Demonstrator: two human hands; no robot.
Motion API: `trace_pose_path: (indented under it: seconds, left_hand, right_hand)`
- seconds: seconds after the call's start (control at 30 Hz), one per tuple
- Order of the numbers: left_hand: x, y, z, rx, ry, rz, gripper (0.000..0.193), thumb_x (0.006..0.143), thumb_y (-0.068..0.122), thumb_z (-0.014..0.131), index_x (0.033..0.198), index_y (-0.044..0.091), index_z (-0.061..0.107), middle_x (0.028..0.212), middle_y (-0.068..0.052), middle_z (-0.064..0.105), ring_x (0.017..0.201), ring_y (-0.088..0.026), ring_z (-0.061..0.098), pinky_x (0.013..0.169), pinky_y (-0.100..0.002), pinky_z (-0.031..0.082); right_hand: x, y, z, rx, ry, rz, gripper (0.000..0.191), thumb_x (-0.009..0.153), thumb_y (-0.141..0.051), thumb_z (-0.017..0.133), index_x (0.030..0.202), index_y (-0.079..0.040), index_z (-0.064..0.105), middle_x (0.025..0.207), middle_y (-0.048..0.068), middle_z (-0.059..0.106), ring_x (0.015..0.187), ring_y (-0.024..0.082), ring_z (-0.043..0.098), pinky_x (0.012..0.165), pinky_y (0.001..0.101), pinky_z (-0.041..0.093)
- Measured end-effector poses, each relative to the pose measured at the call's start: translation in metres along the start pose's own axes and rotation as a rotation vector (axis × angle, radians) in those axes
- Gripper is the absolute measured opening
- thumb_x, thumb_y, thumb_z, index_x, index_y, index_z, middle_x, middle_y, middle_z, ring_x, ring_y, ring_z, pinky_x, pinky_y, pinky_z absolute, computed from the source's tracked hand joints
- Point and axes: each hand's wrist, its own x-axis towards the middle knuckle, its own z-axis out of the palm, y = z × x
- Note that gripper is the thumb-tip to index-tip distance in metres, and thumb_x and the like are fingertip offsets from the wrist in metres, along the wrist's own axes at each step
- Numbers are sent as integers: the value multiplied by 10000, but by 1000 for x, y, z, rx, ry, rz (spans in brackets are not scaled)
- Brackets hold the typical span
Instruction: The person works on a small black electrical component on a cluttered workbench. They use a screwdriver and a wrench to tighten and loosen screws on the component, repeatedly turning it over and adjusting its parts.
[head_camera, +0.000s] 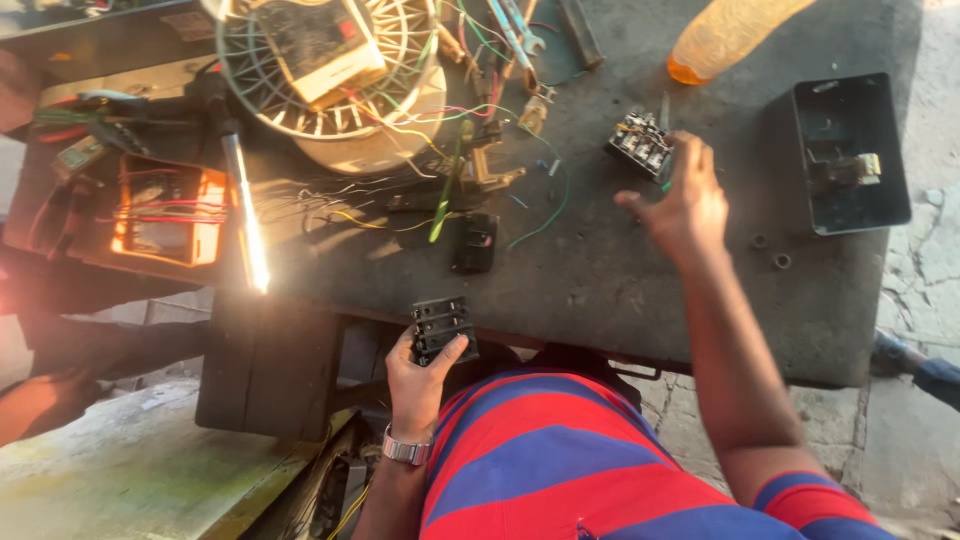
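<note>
left hand (418, 375) grips a black ribbed switch block (441, 329) w/ thumb on its right side, fingers wrapped behind; block sits at the near edge of the counter (600, 270), just above the lap. metal wristwatch (405, 449) on that wrist. right hand (683, 200) is stretched out over the counter, fingers loosely spread and curled, fingertips touching or just at a small terminal block (640, 143) w/ metal contacts; can't tell if it's actually pinched. a green-handled tool seems to run under that hand, mostly hidden.

rest of counter: black open box (848, 152) at far right w/ a metal part inside, two small washers (770, 250) near its front corner. orange plastic bottle (725, 35) lying at top. another black switch part (474, 242) mid-counter, betw. the hands, amid loose coloured wires (400, 205). white fan guard (330, 65) top left w/ a circuit board resting on it. orange open casing (165, 210) far left, w/ a bright sunlit metal rod (245, 215) just beside it. spanners (515, 35) at top centre. red/blue striped shirt at bottom.
</note>
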Motion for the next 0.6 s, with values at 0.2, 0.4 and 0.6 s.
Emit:
trace_pose_path:
  seconds: [0.2, 0.4, 0.6]
  left_hand:
    - [-12, -21, 36, -14, -78, -10, 248, 830, 17, 804, 1070, -10, 745, 985, -68, 779, 870, -122, 720, 819, -280, 589]
    - [-28, -27, 71, -4, -51, 1, 247, 837, 35, 802, 1074, -1, 740, 985, -63, 782, 881, -122, 724, 827, -275, 585]
    - [-43, -40, 94, 15, 12, 27, 250, 866, 43, 759, 1110, -6, 731, 1010, -62, 788, 907, -120, 720, 843, -269, 570]
  right_hand:
    - [52, 41, -6, 22, -74, -93, 1009, 662, -349, 1007, 1425, -98, 395, 1371, 184, 624, 1255, 391, 579, 975, 494, 494]
    - [56, 58, -33, 155, -81, -92, 967, 640, -301, 1015, 1376, -81, 428, 1365, 165, 690, 1154, 354, 679, 957, 443, 546]
    - [45, 113, -96, 111, 61, -110, 943, 660, -295, 1047, 1354, -56, 454, 1367, 187, 693, 1207, 339, 685, 976, 416, 546]
